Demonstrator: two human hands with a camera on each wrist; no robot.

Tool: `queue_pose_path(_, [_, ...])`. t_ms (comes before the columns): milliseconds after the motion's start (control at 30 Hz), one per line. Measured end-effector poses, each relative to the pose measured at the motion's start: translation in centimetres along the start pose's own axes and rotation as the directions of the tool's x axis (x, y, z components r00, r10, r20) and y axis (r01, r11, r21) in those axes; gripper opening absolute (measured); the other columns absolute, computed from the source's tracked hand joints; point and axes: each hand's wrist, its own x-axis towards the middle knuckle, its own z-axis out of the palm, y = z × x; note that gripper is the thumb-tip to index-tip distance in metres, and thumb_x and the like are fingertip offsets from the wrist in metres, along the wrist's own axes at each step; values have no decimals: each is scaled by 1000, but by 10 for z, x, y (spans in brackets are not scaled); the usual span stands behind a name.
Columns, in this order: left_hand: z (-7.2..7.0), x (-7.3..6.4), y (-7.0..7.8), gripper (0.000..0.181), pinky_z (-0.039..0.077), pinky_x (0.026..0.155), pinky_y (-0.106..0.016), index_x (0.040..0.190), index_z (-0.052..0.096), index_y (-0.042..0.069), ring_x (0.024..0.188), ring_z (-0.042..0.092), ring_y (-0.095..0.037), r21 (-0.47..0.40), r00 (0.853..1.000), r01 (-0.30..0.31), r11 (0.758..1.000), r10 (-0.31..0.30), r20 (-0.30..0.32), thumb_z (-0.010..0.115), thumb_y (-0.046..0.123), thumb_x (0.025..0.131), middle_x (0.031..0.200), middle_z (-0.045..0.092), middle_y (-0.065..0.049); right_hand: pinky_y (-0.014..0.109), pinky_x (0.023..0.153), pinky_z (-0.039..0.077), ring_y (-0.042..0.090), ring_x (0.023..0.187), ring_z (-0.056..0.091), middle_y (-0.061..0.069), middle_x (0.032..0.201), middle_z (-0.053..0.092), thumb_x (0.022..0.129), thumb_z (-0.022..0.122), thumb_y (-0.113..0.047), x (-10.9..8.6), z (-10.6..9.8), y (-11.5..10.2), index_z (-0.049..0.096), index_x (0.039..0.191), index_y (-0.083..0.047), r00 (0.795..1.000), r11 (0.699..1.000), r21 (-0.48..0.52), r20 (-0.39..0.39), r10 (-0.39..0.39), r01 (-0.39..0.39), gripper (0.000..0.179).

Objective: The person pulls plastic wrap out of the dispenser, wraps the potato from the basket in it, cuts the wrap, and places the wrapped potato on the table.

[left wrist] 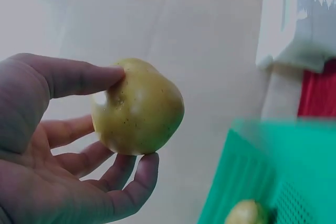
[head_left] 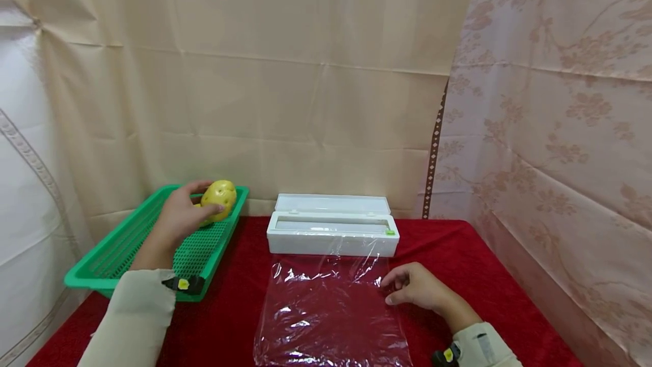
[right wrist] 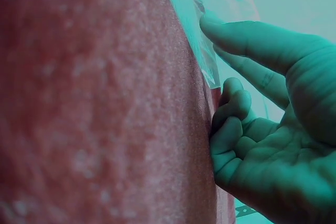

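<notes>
My left hand [head_left: 183, 214] grips a yellow potato [head_left: 220, 197] between thumb and fingers, above the far end of a green basket [head_left: 239, 203]. The left wrist view shows the thumb on one side of the potato [left wrist: 139, 108] and fingertips on the other. Below it, a second potato [left wrist: 247, 213] lies in the basket, partly hidden. My right hand [head_left: 420, 287] is by the right edge of a sheet of clear plastic wrap [head_left: 331, 310]. Its fingers are loosely bent, with no film pinched between them; the right wrist view leaves unclear whether they touch the film [right wrist: 207, 61].
A white wrap dispenser box [head_left: 331, 244] with its lid [head_left: 331, 204] raised stands at the back; the film runs from it toward me. A red cloth [head_left: 443, 248] covers the table. Beige curtains [head_left: 305, 101] hang behind, patterned ones [head_left: 570, 129] on the right.
</notes>
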Motion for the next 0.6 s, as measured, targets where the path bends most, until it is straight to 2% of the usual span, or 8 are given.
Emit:
queue_pose_path(100, [10,-15,11,73,55,84,-33,152,43,2,134,54,-46,-49,999,-25,998,24,-28,78,25,92,150,50,-24,24,59,46,13,72,53,2,77,58,75,90,-8,0,0,-1,79,104,-5,1000,1000,2,-8,-6,6,31])
queue_pose_path(267, [30,-31,20,69,58,90,-42,147,46,2,135,51,-47,-104,1000,1,995,-3,-19,78,29,92,149,51,-22,22,56,43,11,67,49,2,73,54,76,89,-8,-3,1,-6,78,102,-2,1000,1000,-8,-4,-7,7,29])
queue_pose_path(400, [44,-35,22,67,57,95,-49,146,48,3,134,50,-46,-127,1000,-19,992,22,20,79,28,92,149,53,-21,22,55,41,10,64,47,2,70,53,76,89,-9,-3,1,-7,78,102,-3,1000,1000,-25,1,-1,1,28])
queue_pose_path(600, [72,-38,29,58,57,93,-45,140,54,5,127,59,-43,-155,991,-73,985,90,103,80,18,90,141,58,-21,23,55,41,10,64,48,2,70,55,77,89,-10,0,2,-3,78,100,-6,1000,998,-61,-1,-3,3,26])
